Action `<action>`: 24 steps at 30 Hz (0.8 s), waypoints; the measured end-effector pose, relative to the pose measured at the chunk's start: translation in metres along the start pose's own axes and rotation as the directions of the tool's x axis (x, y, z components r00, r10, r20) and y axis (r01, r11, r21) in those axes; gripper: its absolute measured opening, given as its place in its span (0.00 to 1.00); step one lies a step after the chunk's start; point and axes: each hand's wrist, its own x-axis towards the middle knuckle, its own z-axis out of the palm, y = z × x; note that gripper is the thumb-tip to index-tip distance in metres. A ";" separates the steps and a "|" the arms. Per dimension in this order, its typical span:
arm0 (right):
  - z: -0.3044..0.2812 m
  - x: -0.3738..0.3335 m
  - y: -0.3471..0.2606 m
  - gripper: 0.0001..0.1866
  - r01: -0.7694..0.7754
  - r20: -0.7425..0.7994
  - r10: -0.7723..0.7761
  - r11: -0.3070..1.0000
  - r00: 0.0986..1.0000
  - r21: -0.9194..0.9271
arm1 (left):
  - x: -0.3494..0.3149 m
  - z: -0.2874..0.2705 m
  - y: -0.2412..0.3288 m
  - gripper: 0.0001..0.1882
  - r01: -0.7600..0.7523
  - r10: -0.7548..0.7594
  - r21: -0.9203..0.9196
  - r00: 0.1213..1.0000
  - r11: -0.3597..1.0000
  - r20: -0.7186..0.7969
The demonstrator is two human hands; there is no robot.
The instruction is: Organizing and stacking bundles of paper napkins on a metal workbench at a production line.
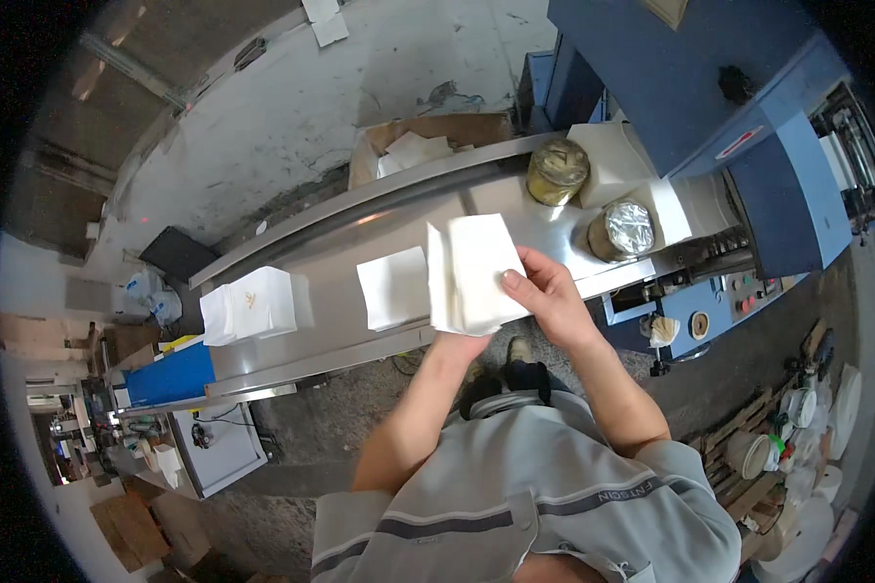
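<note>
A thick stack of white paper (481,272) is held up over the steel table. The stack's leaves fan apart along its left side. My right hand (552,299) grips its right edge, thumb on top and fingers behind. From below, my left hand (465,346) supports the near end of the stack; its fingers are mostly hidden beneath the paper. Just left of the held stack, a flat white paper piece (393,288) lies on the table. Farther left sits another white paper pile (249,306) with a small brownish mark on top.
The long steel table (335,233) has raised metal edges. Two foil-topped tins (558,173) stand at its right, beside white paper and a blue machine (787,185). A cardboard box (365,160) with paper lies behind the table. A blue panel (170,376) is at its left end.
</note>
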 end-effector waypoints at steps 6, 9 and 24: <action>-0.009 -0.005 -0.008 0.34 0.043 0.105 -0.055 0.992 0.993 0.120 | 0.001 0.026 0.010 0.12 0.297 -0.367 -0.374 0.921 0.879 -0.132; -0.012 -0.008 -0.015 0.32 0.046 0.085 -0.053 0.996 0.995 0.080 | 0.000 0.028 0.011 0.13 0.320 -0.343 -0.316 0.939 0.893 -0.018; -0.040 -0.002 0.014 0.27 -0.042 -0.082 0.043 0.999 0.996 0.011 | 0.003 0.020 0.030 0.28 -0.162 0.384 0.838 0.921 0.521 -0.061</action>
